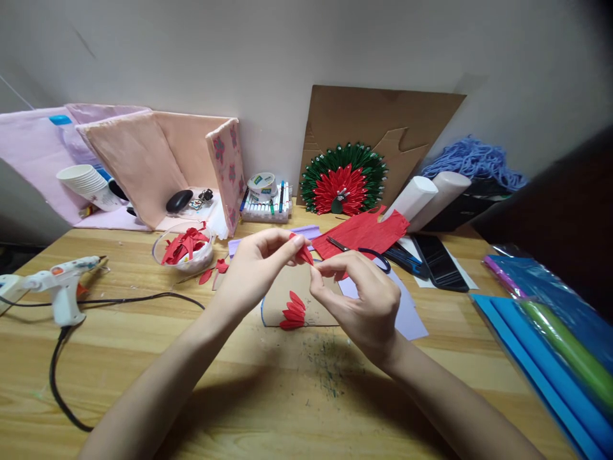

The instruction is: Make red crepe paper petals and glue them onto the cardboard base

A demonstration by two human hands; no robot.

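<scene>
Between my two hands is a small red paper petal (303,251), held above a piece of brown cardboard (272,300). My left hand (263,259) pinches its upper end between thumb and finger. At the lower tip, the thumb and fingertips of my right hand (361,294) are pressed together on the same petal. Below them, several red petals (293,312) lie fanned out on the cardboard near its front edge. Behind my right hand are a sheet of red crepe paper (364,230) and dark-handled scissors (376,257).
A glue gun (64,284) with a trailing black cord lies at left. A clear bowl (184,252) holds red scraps. At the back, a red and green peacock craft (342,182) leans on cardboard. A phone (440,263) and blue sheets (522,364) are at right.
</scene>
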